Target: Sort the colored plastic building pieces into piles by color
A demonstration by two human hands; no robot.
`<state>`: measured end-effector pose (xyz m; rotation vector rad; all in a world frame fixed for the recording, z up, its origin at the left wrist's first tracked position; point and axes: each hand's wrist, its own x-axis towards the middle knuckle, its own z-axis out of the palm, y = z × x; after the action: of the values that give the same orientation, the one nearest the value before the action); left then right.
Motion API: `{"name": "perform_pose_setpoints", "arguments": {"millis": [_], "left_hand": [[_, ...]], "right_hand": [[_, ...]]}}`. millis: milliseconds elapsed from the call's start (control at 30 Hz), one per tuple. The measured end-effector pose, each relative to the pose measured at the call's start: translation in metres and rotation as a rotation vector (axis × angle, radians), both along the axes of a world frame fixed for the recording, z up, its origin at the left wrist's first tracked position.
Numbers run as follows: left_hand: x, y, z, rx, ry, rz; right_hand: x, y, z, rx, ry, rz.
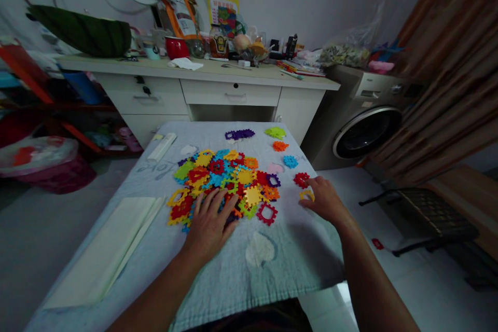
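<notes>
My left hand (210,223) lies with its fingers spread on the near edge of a mixed heap of toothed plastic pieces (218,179) in red, yellow, blue, orange, green and purple. At the right of the table, my right hand (326,199) has its thumb and fingers around a yellow toothed piece (306,195), low at the cloth. Just beyond it lies a red group (301,179). Farther back are a blue group (290,161), an orange one (280,146), a lime green one (275,132) and a purple row (239,134). A red open-centred piece (267,213) sits at the heap's near right.
The pieces rest on a cloth-covered table (303,254). Folded pale sheets (105,251) and a white narrow box (162,147) lie on its left. Behind stands a white cabinet (233,92) with a cluttered top. A washing machine (350,119) and a stool (424,212) are at right.
</notes>
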<state>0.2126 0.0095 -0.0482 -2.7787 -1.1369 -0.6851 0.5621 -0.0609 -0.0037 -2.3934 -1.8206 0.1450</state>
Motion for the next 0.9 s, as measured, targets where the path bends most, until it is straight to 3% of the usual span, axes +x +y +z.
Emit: {"name": "perform_pose_setpoints", "arguments": {"millis": [100, 200, 267, 367, 500, 633, 767, 900], "left_hand": [[-0.005, 0.004, -0.001, -0.035, -0.046, -0.056], [-0.008, 0.007, 0.001, -0.036, -0.097, -0.079], [-0.010, 0.008, 0.001, -0.008, -0.125, -0.097], [-0.014, 0.011, 0.002, 0.035, -0.198, -0.101], [-0.027, 0.023, 0.004, -0.007, -0.333, 0.007], [-0.048, 0.044, 0.003, -0.030, -0.404, 0.172], [-0.063, 0.060, -0.003, -0.038, -0.402, 0.300], [-0.066, 0.066, -0.010, -0.085, -0.405, 0.343]], "right_hand": [[-0.029, 0.020, 0.018, 0.046, 0.056, 0.097], [-0.071, 0.039, 0.028, 0.045, 0.152, 0.350], [-0.095, 0.047, 0.026, 0.023, 0.162, 0.513], [-0.117, 0.053, 0.015, 0.016, 0.148, 0.587], [-0.120, 0.055, 0.001, 0.026, 0.136, 0.568], [-0.104, 0.049, 0.007, 0.138, 0.210, 0.546], [-0.062, 0.028, 0.018, 0.278, 0.264, 0.303], [-0.020, 0.000, 0.008, 0.164, 0.172, 0.011]]}}
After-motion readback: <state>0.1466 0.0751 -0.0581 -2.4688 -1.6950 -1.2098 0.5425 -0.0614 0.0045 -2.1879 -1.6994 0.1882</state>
